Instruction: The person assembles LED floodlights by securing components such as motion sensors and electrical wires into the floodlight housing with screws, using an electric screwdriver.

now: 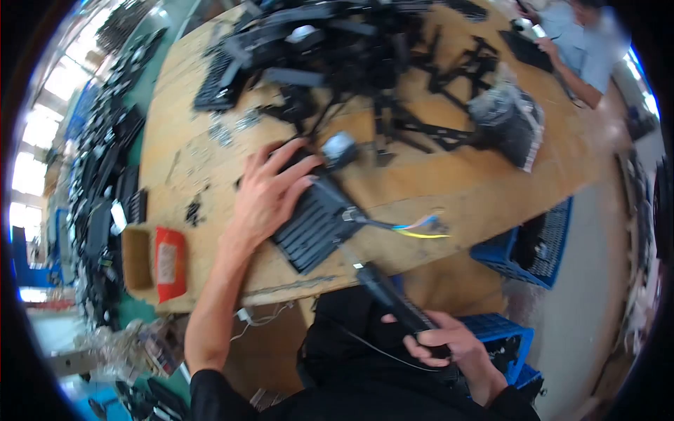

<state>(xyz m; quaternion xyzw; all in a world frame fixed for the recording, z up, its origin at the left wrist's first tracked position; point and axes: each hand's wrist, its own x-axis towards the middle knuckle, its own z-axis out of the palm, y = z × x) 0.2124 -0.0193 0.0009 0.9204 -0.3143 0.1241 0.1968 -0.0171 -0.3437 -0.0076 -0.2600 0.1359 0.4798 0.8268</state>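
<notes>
My left hand [270, 186] presses on a black finned housing [312, 231] that lies tilted on the wooden table, fingers curled over its upper part. From the housing's right side runs a short black cable that ends in loose coloured wires [421, 230], one of them yellow. My right hand [449, 340] grips a black electric screwdriver [393, 298] with a thin cord. The screwdriver's bit points up at the lower right edge of the housing; whether it touches a screw is too blurred to tell. Just beyond my left fingers sits a small silvery-blue object [340, 149].
Black brackets and housings are heaped at the table's [175, 140] far side, beside a plastic bag [509, 119]. An orange packet [170, 265] and cardboard box [138, 259] stand left. Blue crates [540, 245] are below right. A co-worker [579, 49] handles a black part.
</notes>
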